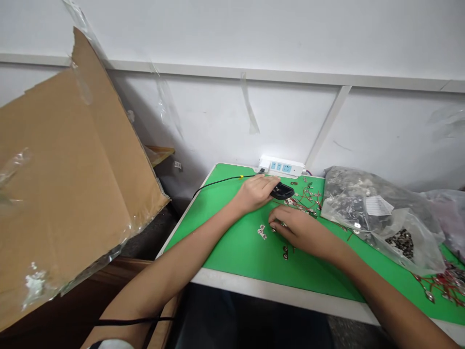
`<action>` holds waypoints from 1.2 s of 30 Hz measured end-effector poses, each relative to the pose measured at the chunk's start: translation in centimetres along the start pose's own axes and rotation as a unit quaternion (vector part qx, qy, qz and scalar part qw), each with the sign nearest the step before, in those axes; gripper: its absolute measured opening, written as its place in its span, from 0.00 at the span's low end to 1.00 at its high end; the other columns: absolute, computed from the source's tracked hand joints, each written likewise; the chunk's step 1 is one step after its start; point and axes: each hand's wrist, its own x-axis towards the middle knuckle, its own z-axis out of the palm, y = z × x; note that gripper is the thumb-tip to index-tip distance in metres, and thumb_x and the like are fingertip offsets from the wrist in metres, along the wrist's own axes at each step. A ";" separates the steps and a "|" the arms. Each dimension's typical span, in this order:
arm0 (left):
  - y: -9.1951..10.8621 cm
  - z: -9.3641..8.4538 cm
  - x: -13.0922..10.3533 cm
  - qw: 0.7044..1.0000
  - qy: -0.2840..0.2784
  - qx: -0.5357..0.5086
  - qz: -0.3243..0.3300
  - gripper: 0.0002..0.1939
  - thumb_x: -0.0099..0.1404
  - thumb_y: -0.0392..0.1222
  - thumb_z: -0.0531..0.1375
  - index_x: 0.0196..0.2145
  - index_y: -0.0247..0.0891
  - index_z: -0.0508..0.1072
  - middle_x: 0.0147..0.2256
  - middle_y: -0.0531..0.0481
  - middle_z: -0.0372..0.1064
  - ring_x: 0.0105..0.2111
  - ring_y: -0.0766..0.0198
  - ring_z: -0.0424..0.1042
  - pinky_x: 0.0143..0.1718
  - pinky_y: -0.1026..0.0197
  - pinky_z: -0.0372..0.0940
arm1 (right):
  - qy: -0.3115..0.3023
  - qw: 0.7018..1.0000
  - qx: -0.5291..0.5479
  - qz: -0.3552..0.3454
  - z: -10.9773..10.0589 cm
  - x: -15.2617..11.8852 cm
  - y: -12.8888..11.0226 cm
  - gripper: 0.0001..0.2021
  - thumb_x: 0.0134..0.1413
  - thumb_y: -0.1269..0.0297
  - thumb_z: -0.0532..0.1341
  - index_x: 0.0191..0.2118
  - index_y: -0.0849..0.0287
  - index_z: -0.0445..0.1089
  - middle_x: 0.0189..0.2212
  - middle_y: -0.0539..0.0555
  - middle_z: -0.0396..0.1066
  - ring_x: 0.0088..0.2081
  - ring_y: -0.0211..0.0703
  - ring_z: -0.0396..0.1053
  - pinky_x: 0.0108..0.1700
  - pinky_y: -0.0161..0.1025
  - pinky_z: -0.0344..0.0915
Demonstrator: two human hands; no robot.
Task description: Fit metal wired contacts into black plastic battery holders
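My left hand (256, 192) is closed around one end of a black plastic shell (284, 191) with an open hollow side, held over the green table mat. Just nearer to me, my right hand (293, 225) has its fingers curled together close to the surface. A small shiny metal piece (273, 230) shows at its fingertips; whether it is gripped or lies beneath them I cannot tell. Left of that hand lies a white and silver small part (261, 231). Small dark metal contacts (285, 252) rest below it. Beyond both hands are thin red wires (308, 196) with metal ends.
A white power strip (283, 167) with a plugged-in black cable (221, 182) stands at the back edge. Clear plastic bags (348, 194) of metal parts fill the right side, with more wired pieces (445, 286) in front. A large cardboard sheet (80, 160) leans at left.
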 end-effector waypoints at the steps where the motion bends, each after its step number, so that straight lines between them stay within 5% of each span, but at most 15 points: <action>1: -0.1 0.0 0.0 1.000 0.009 0.003 0.000 0.20 0.74 0.36 0.58 0.62 0.32 0.70 0.57 0.36 0.77 0.57 0.53 0.78 0.60 0.47 0.73 | 0.002 1.000 0.018 0.010 -0.6 -0.1 -0.2 0.08 0.73 0.62 0.55 0.45 0.53 0.72 0.40 0.54 0.75 0.40 0.47 0.71 0.42 0.44 0.65; 9: -0.5 0.4 0.2 0.999 0.020 0.040 -0.003 0.18 0.74 0.35 0.57 0.60 0.31 0.71 0.54 0.36 0.79 0.52 0.51 0.80 0.56 0.45 0.72 | 0.100 0.953 0.273 0.083 -4.3 -0.9 -0.4 0.11 0.70 0.51 0.62 0.46 0.53 0.71 0.32 0.51 0.75 0.34 0.44 0.76 0.35 0.41 0.70; 15: -0.1 -0.2 0.5 0.995 -0.050 0.076 -0.036 0.18 0.71 0.37 0.59 0.57 0.33 0.73 0.55 0.37 0.78 0.52 0.48 0.77 0.47 0.48 0.68 | 0.233 0.921 0.274 0.146 -2.9 0.3 1.5 0.16 0.63 0.48 0.67 0.44 0.56 0.73 0.28 0.51 0.73 0.31 0.44 0.74 0.34 0.42 0.69; 22: 0.3 -0.6 0.6 0.992 -0.084 0.082 -0.055 0.26 0.70 0.37 0.59 0.64 0.35 0.69 0.58 0.37 0.75 0.55 0.43 0.71 0.47 0.45 0.64 | 0.246 0.922 0.245 0.171 -0.1 1.4 3.3 0.18 0.61 0.44 0.65 0.42 0.55 0.72 0.31 0.52 0.72 0.31 0.44 0.68 0.32 0.40 0.64; 28: 0.5 -0.7 0.7 0.993 -0.077 0.066 -0.059 0.18 0.70 0.38 0.58 0.56 0.34 0.74 0.48 0.39 0.77 0.50 0.47 0.72 0.49 0.47 0.62 | 0.274 0.925 0.208 0.162 -0.3 1.3 3.1 0.15 0.62 0.49 0.65 0.42 0.57 0.73 0.32 0.52 0.72 0.32 0.43 0.69 0.33 0.39 0.64; 36: 1.5 -0.9 0.8 0.987 -0.096 0.098 -0.080 0.18 0.70 0.38 0.60 0.56 0.38 0.74 0.47 0.40 0.75 0.46 0.48 0.71 0.44 0.49 0.59 | 0.286 0.920 0.198 0.179 -0.5 1.3 3.8 0.18 0.60 0.48 0.66 0.44 0.59 0.75 0.34 0.54 0.75 0.32 0.43 0.70 0.33 0.39 0.66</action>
